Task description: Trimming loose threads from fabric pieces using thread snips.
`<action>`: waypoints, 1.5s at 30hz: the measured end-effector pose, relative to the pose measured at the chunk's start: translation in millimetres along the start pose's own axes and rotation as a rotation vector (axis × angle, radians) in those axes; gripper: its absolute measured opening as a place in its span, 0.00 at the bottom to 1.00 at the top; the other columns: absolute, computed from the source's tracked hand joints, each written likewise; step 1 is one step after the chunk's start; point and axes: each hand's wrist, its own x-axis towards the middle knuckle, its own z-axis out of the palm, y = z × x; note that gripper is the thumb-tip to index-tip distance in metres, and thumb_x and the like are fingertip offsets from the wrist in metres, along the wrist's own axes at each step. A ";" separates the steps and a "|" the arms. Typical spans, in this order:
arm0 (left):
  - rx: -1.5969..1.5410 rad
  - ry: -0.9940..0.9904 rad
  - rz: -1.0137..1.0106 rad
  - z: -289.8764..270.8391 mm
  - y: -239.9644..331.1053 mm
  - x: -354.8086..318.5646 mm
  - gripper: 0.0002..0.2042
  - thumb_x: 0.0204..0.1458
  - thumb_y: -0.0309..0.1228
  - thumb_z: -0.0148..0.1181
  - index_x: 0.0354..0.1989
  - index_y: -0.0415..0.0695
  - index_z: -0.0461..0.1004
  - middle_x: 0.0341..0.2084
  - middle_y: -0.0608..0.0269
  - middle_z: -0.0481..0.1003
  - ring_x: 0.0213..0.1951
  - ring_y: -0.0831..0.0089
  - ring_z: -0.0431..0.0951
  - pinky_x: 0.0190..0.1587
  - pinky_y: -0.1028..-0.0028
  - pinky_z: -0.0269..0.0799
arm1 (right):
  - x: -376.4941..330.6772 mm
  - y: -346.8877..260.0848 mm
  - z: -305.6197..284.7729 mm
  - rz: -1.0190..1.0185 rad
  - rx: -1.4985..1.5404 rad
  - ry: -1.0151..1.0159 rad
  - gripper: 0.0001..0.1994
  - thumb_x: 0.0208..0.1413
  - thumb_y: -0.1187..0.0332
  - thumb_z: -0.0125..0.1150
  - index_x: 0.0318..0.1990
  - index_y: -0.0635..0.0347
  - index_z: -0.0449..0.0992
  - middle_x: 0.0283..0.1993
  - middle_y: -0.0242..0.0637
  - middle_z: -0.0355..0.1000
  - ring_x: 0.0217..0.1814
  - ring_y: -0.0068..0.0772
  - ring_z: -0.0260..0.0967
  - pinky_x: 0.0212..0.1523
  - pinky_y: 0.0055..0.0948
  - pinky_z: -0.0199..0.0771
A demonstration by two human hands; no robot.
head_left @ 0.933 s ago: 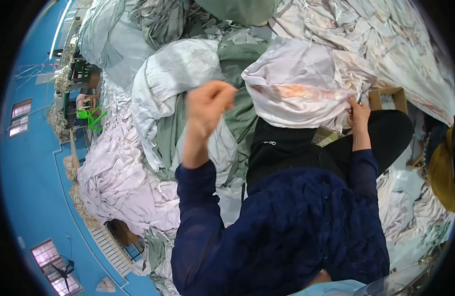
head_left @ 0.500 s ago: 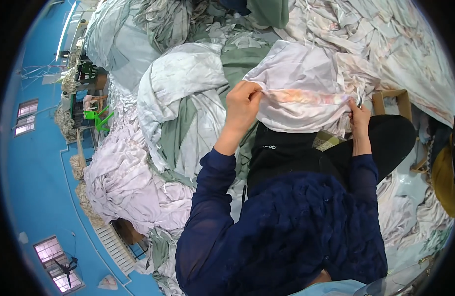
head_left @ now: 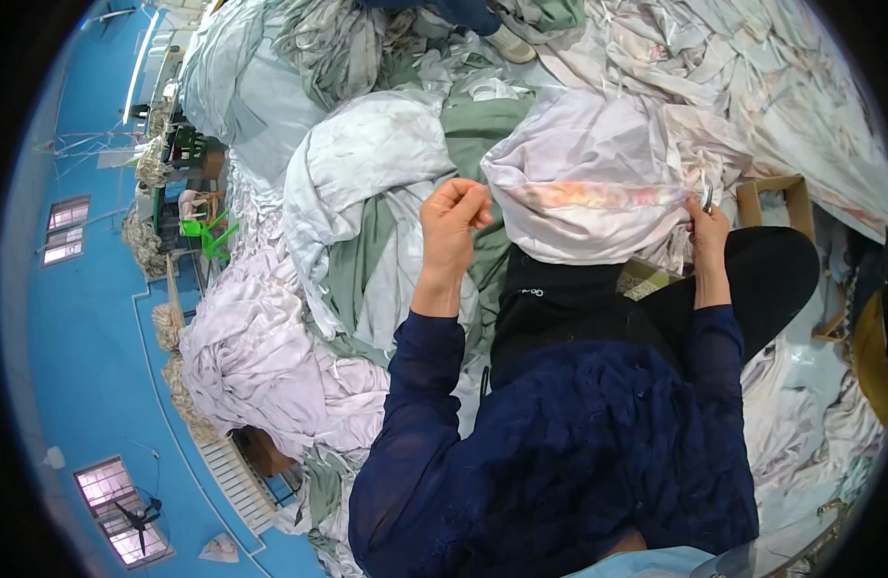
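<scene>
Person seated amid heaps of cloth, two hands up at frame centre. Left hand point(head_left: 456, 214) raised, fingers curled shut in a loose fist just beside the left edge of a pale cloth point(head_left: 588, 173) with an orange-pink stain band across it; whether it pinches a thread or the cloth's edge cannot be told. Right hand point(head_left: 706, 223) at the cloth's right edge, fingers closed on the fabric, with a small metal tool, perhaps snips point(head_left: 706, 198), poking up. Cloth lies draped over the lap, centre to upper right of frame.

Judgement: step in hand looks like working along the cloth's edge. Done well, the cloth stays taut between both hands, the tool tip kept clear of the fabric body.

Count: one stained cloth in hand; one white-and-green bundle point(head_left: 367, 193) left of it; one pinkish-white pile point(head_left: 251, 356) lower left; one wooden box point(head_left: 781, 197) at right.
</scene>
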 end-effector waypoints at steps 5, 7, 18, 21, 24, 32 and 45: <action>-0.268 0.024 0.060 -23.1 5.2 7.9 0.03 0.58 0.25 0.55 0.34 0.40 0.73 0.27 0.61 0.75 0.24 0.77 0.71 0.26 0.82 0.66 | 0.9 1.4 -2.0 -0.006 0.005 -0.005 0.11 0.55 0.62 0.66 0.26 0.56 0.74 0.17 0.21 0.63 0.14 0.12 0.57 0.13 0.16 0.49; -0.384 0.058 0.062 -31.5 13.7 11.2 0.03 0.59 0.25 0.54 0.35 0.40 0.72 0.29 0.60 0.74 0.26 0.76 0.71 0.27 0.81 0.67 | 2.6 3.9 -4.5 0.001 -0.006 0.000 0.11 0.55 0.62 0.65 0.26 0.56 0.74 0.16 0.22 0.63 0.14 0.12 0.56 0.13 0.17 0.48; 0.063 -0.081 0.182 31.7 69.2 88.5 0.05 0.54 0.27 0.59 0.31 0.38 0.75 0.22 0.63 0.75 0.21 0.78 0.73 0.25 0.82 0.69 | 2.0 -0.4 -5.5 -0.013 -0.013 -0.006 0.13 0.54 0.61 0.66 0.25 0.60 0.74 0.15 0.25 0.63 0.12 0.14 0.56 0.12 0.20 0.48; 0.271 -0.157 -0.061 55.2 19.2 123.1 0.11 0.52 0.35 0.64 0.27 0.38 0.76 0.20 0.66 0.74 0.19 0.81 0.71 0.21 0.82 0.64 | 2.6 0.5 -1.7 -0.013 -0.055 -0.001 0.13 0.54 0.61 0.66 0.25 0.60 0.74 0.15 0.25 0.64 0.12 0.15 0.56 0.12 0.20 0.48; 0.547 -0.130 -0.227 82.8 3.0 139.1 0.14 0.50 0.37 0.66 0.23 0.37 0.76 0.16 0.66 0.72 0.16 0.81 0.68 0.18 0.81 0.60 | -0.1 3.8 -1.2 -0.008 -0.071 0.020 0.13 0.55 0.60 0.65 0.25 0.58 0.74 0.15 0.24 0.63 0.11 0.13 0.54 0.12 0.19 0.46; 0.440 -0.150 -0.345 89.4 -11.3 170.3 0.15 0.46 0.34 0.68 0.15 0.39 0.72 0.11 0.66 0.69 0.13 0.79 0.64 0.14 0.76 0.55 | 4.6 4.9 5.7 0.007 -0.031 -0.006 0.12 0.54 0.62 0.66 0.26 0.60 0.75 0.16 0.24 0.64 0.12 0.15 0.58 0.12 0.19 0.50; -0.090 -0.253 -0.211 38.2 82.0 168.1 0.05 0.55 0.28 0.59 0.30 0.41 0.70 0.22 0.66 0.69 0.21 0.81 0.66 0.19 0.86 0.58 | 11.4 9.6 2.3 -0.034 -0.015 -0.036 0.11 0.54 0.62 0.65 0.28 0.58 0.75 0.16 0.23 0.64 0.13 0.14 0.57 0.12 0.17 0.49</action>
